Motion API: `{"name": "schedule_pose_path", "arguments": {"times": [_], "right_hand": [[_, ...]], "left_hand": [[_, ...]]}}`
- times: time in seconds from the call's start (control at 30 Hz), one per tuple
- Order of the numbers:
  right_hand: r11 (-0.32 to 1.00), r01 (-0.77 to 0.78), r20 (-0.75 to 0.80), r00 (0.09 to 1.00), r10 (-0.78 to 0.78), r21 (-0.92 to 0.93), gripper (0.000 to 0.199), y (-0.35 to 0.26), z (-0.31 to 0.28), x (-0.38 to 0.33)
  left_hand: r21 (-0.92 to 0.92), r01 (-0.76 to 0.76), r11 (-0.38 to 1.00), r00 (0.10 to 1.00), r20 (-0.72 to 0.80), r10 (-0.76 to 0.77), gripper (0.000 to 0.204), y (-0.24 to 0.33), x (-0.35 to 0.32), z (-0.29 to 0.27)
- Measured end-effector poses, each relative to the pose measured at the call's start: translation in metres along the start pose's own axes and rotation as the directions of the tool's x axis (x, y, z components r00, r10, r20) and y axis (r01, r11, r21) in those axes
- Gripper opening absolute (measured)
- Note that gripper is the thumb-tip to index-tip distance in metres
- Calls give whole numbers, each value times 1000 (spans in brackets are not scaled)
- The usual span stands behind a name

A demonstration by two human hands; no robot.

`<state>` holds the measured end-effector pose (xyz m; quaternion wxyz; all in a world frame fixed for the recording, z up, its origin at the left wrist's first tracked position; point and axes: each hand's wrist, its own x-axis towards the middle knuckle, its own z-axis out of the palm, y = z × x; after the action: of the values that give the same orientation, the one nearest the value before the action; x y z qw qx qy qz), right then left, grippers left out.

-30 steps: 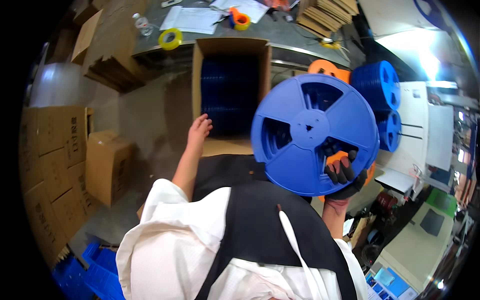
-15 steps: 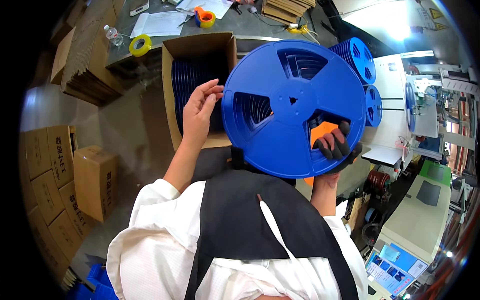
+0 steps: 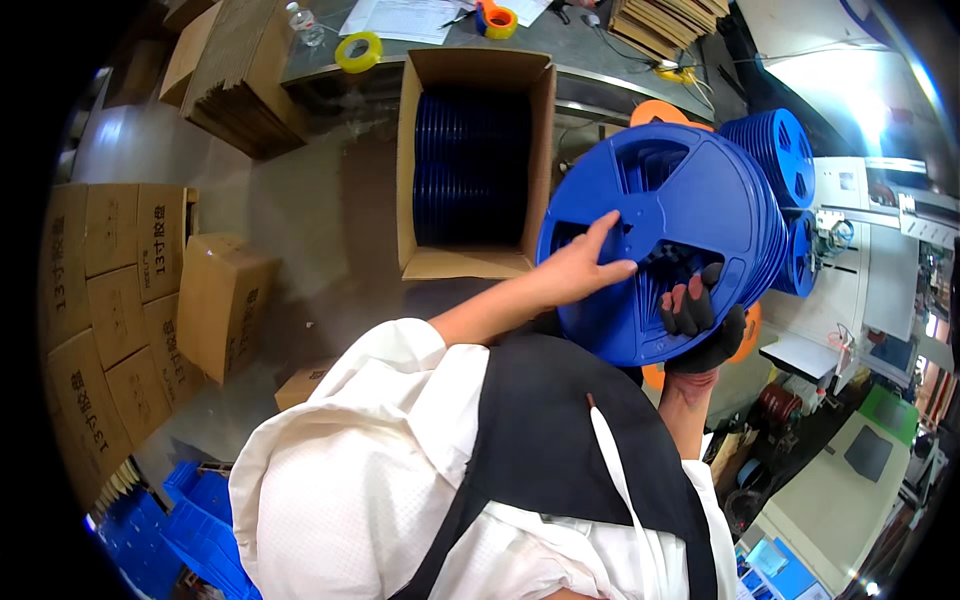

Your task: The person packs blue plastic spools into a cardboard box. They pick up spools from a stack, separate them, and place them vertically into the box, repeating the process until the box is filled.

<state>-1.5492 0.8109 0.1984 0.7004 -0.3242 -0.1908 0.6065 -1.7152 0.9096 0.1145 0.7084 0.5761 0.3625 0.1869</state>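
A stack of blue plastic reels [image 3: 606, 318], each with a round hub and wide cut-out windows, is tilted up in front of me at the right. My right hand [image 3: 705, 325], in a dark glove with bare fingertips, hooks its fingers through the lower window and grips the stack's rim. Bare, my left hand [image 3: 583, 270] reaches across to the front reel. Its index finger and thumb are stretched out by the hub; the other fingers are partly hidden. To the left, a cardboard box [image 3: 468, 265] stands with its top exposed, packed with rows of dark blue reels [image 3: 470, 185].
Further blue reels [image 3: 790, 160] stand at the right beside a machine, with orange reels [image 3: 660, 113] behind my stack. A workbench [image 3: 385, 75] at the back carries yellow tape [image 3: 358, 52], papers and a bottle. Closed cartons [image 3: 120, 300] are piled at the left, blue bins [image 3: 200, 520] below.
My left hand has moved right, from beside the box onto the reel face. The held reels have turned, showing several stacked edges. The view has shifted left, bringing the box's contents into sight.
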Motion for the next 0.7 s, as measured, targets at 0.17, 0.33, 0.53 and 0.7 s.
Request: {"name": "schedule_pose_path", "arguments": {"times": [0.17,0.33,0.53,0.7], "right_hand": [[981,-111,29,993,117,-159,56,13,2,-4],[968,-141,-72,989,129,-208,55,9,0,-12],[969,-168,-137,980,144,-182,53,9,-9,-19],[965,-148,19,988,156,-218,50,12,7,-11]], "left_hand": [[-238,162,958,986,2,-166,95,-2,-5,13],[-378,156,913,983,-27,-179,93,-11,3,20],[-426,168,889,981,-16,-193,89,-21,6,22],[-413,176,894,980,-12,-198,89,-27,9,23]]}}
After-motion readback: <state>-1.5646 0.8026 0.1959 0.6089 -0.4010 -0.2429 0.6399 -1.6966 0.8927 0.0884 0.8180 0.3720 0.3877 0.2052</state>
